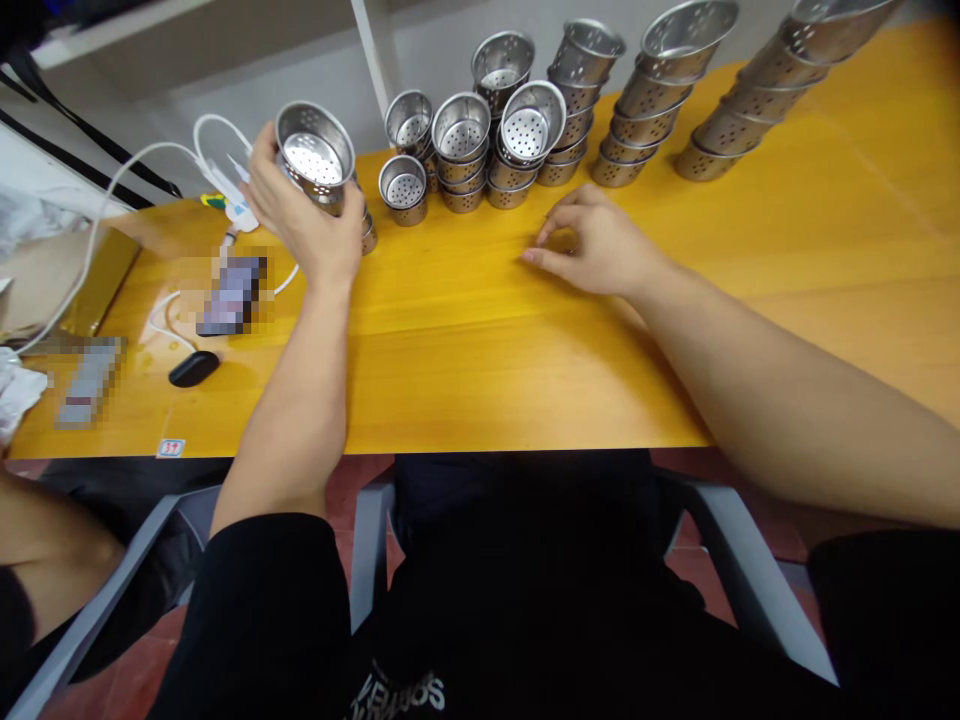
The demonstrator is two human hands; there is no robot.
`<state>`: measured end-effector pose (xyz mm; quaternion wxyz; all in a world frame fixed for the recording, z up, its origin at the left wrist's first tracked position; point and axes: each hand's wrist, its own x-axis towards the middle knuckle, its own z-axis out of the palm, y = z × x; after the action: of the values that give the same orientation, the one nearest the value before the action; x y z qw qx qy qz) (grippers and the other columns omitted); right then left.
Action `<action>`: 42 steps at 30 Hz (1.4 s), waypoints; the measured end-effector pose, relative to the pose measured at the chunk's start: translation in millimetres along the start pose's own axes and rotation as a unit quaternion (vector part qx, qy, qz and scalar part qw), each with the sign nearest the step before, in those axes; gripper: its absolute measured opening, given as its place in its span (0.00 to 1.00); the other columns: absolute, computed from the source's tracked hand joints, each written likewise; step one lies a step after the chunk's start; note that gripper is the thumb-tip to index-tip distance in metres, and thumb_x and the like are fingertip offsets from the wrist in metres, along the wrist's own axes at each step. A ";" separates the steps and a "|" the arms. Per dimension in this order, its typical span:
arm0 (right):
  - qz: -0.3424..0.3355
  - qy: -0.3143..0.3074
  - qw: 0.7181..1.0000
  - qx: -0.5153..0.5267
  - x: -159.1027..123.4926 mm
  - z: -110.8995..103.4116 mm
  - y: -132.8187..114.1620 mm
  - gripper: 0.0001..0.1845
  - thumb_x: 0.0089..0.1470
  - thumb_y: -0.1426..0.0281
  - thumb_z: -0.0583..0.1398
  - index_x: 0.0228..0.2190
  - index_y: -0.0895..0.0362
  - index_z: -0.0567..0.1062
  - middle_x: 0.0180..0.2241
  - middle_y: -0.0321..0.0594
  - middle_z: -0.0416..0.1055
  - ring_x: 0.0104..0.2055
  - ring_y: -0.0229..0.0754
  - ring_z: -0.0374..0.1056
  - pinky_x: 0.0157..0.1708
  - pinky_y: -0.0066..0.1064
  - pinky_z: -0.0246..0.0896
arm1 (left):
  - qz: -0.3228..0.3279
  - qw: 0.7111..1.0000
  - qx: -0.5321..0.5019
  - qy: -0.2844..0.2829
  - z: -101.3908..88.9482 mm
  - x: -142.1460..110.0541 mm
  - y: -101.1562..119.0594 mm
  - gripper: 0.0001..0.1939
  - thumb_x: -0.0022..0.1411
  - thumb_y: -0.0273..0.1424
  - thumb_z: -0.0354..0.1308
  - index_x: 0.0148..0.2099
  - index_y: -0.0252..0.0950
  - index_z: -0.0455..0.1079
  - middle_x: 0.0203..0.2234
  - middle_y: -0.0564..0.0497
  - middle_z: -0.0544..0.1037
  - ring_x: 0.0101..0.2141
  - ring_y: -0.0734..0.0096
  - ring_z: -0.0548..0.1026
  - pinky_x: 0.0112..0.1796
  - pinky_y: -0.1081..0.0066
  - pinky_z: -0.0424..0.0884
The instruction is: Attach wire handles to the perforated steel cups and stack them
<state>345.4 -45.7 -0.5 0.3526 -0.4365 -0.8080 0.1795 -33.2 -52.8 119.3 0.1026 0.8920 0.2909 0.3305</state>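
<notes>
A perforated metal cup (315, 150) is held in my left hand (311, 215), thumb on its right side and fingers around its left. Below it, partly hidden by that hand, more metal cups (368, 235) show. My right hand (596, 240) hovers at or just above the table, its fingers loosely curled with a gap between thumb and forefinger and nothing visible in them. Nearest to it are a short stack of perforated cups (513, 185) topped by a tilted cup (533, 122), and a taller stack (574, 125) behind.
Along the back of the yellow table (480, 380) stand a small cup (403, 190), another short stack (461, 170) and tall leaning stacks (645, 110) (750, 110). At left lie a blurred phone (234, 295), white cables (112, 180) and a black mouse-like object (193, 368). Another person's arm (56, 530) shows lower left.
</notes>
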 end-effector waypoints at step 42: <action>0.188 -0.062 0.964 -0.178 -2.7 -14.3 -43.8 0.18 0.80 0.46 0.68 0.54 0.44 0.89 0.65 0.63 0.82 0.76 0.82 0.72 0.79 0.82 0.70 | -0.138 0.987 0.083 0.026 61.5 -33.7 -88.2 0.40 0.76 0.61 0.74 0.82 0.59 0.73 0.93 0.50 0.68 0.95 0.34 0.58 0.95 0.24 0.54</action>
<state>331.5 -72.5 34.4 0.1781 -0.6246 -0.7504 0.1222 -53.6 -0.6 21.6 0.0650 0.8399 0.4398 0.3112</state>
